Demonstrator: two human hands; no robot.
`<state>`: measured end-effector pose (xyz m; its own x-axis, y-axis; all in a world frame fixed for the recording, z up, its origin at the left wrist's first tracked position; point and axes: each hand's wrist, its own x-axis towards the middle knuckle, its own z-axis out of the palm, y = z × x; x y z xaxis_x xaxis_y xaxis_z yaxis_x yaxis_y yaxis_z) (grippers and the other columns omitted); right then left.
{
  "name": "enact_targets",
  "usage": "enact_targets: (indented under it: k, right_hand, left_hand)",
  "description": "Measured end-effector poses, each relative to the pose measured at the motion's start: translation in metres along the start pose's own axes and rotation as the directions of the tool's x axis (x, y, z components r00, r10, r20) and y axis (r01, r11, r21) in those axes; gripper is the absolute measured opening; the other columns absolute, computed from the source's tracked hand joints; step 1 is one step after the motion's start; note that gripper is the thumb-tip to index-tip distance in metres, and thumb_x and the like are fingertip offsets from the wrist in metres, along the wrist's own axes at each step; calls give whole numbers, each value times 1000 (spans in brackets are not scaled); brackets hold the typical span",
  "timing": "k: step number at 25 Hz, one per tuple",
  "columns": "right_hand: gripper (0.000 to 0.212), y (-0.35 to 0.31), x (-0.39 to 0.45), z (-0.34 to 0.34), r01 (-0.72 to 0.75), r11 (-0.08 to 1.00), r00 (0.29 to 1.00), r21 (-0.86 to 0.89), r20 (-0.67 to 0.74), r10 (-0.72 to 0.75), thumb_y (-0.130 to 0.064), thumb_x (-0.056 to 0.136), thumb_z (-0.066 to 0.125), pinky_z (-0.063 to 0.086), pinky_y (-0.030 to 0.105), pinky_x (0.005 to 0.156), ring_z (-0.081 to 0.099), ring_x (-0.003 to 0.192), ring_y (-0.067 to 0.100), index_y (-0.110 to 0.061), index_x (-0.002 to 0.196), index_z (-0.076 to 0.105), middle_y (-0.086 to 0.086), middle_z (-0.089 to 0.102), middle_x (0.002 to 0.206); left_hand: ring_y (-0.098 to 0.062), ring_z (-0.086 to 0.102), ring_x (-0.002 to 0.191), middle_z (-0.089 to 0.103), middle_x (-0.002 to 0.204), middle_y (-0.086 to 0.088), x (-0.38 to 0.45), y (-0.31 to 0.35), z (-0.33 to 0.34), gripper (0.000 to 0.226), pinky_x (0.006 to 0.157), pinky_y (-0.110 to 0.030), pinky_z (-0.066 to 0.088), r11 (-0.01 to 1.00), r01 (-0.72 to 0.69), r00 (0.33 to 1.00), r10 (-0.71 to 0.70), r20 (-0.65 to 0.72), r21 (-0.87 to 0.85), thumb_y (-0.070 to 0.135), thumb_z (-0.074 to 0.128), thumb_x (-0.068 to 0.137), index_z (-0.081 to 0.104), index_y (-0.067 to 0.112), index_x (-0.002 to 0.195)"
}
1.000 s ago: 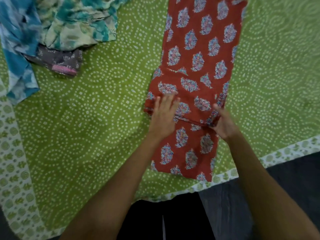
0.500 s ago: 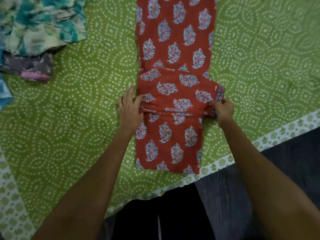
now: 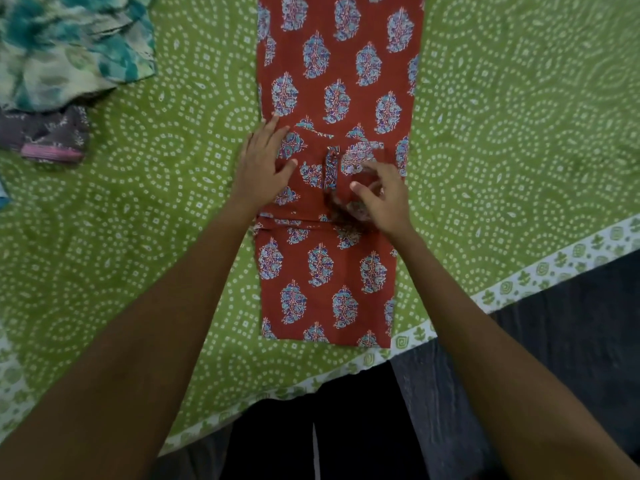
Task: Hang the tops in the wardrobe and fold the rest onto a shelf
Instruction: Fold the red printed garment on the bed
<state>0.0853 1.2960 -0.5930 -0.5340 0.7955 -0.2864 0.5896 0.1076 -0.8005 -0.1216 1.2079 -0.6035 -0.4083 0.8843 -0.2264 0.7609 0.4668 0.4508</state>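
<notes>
A red garment with a blue leaf print (image 3: 332,81) lies flat in a long strip on the green bedspread (image 3: 502,150), its near end by the bed's edge. My left hand (image 3: 265,164) rests flat on the garment's left side, fingers apart, holding nothing. Over the middle of the garment, my right hand (image 3: 381,199) is blurred, its fingers curled on a flap of the red fabric folded inward. A narrow strip of that fabric (image 3: 331,168) stands up beside it.
A teal and cream patterned garment (image 3: 69,46) lies crumpled at the far left of the bed, with a grey-purple piece with a pink hem (image 3: 52,140) under it. The bedspread's white border (image 3: 554,268) runs along the near edge, above a dark floor (image 3: 571,341).
My right hand has moved from the garment's right edge to its middle, bringing a flap of fabric with it. My left hand has slid up and further onto the garment.
</notes>
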Motion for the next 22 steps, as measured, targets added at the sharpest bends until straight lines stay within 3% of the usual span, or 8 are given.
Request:
enact_targets:
  k: [3,7,10,14,16,18,20,22]
  right_hand:
    - [49,14,-1,5,130,838,983,-530,179,-40,-28,91,51,38,39,99,40,120,27,-18,138,42,7,40,140]
    - [65,28,-14,-12,383,686,922,-619,302,-242,-1,72,61,41,51,100,44,124,35,-14,135,46,12,45,140]
    - [92,66,-50,-33,781,271,625,-563,694,-358,-12,52,79,23,54,112,36,134,33,-22,136,43,10,38,147]
    - [83,88,-85,-31,953,114,301,-279,910,-286,-30,57,77,17,55,114,30,137,27,-28,135,46,4,38,147]
    - [66,79,-86,-23,949,161,306,-271,913,-269,-29,58,78,32,52,107,47,129,25,-27,122,60,1,55,135]
    - [45,57,-80,-17,838,480,437,-260,846,-305,-17,64,76,47,44,100,60,114,21,-21,109,70,1,66,119]
    - [29,22,-57,-20,464,873,622,-148,757,-202,0,77,63,53,25,83,67,89,13,-8,104,71,6,72,103]
    - [13,3,-20,-31,-39,990,794,134,605,-51,1,83,60,51,15,67,63,67,3,0,90,70,2,73,79]
  left_hand:
    - [-26,3,145,8,157,-5,2,-4,9,61,116,-43,3,990,-44,988,22,154,138,34,44,95,19,17,147]
    - [-29,-2,145,1,158,-8,-15,-11,23,57,116,-46,-2,937,-92,989,47,139,336,37,26,99,6,19,149]
    - [-28,6,144,13,156,-8,-26,-17,34,55,116,-40,-4,858,-324,946,299,125,398,21,28,95,12,17,148]
    - [-26,32,137,41,145,-8,-43,-14,44,56,114,-39,15,810,-541,839,499,218,228,-3,48,80,46,10,135]
    - [-29,49,125,59,128,-11,-44,-5,40,38,110,-37,27,898,-436,897,429,104,55,-4,44,80,63,4,113]
    - [-28,62,106,68,107,-16,-39,7,29,31,100,-34,42,949,-179,978,201,62,-260,2,39,82,68,0,94]
    - [-17,67,79,69,81,-15,-28,13,13,30,81,-29,53,785,134,979,-12,202,-605,1,35,85,65,-1,84]
    - [-7,66,60,69,61,-2,-16,15,0,36,66,-21,54,570,350,934,-150,324,-744,0,29,92,61,2,75]
